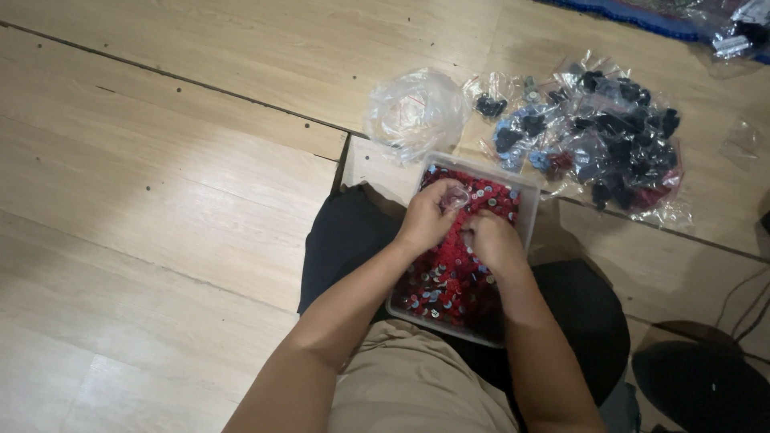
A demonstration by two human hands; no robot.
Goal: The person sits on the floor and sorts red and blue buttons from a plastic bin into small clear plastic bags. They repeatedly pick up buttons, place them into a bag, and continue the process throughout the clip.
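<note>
Head view, looking down at the lap. A clear tub (pixel 525 210) rests on the person's lap, over black cloth (pixel 345 232); it is filled with small red pieces (pixel 449 277) with silvery dots. What the pieces are is too fine to tell.

Left hand (pixel 425 218) is over the tub's far half, fingers curled, pinching a small clear bag (pixel 457 196) at its top edge. Whether the bag holds anything cannot be made out. Right hand (pixel 493 240) is just beside the left, knuckles up, fingers bent down into the red pieces; the fingertips are hidden, so whether it grips a piece cannot be told. The two hands are close together, nearly touching.

Both forearms cover the tub's near middle; its near right corner is hidden under the right wrist.

On the wood floor (pixel 160 184) past the tub: a bunched clear plastic bag (pixel 417 112), and to its right a heap of small packets (pixel 609 140) holding dark, blue and reddish bits, crumpled and glaring, contents unclear. One loose packet (pixel 739 143) lies apart near the right edge. More plastic at the top right corner is cut off by the frame. Dark cables (pixel 742 301) and a dark shape lower right are in shadow.
</note>
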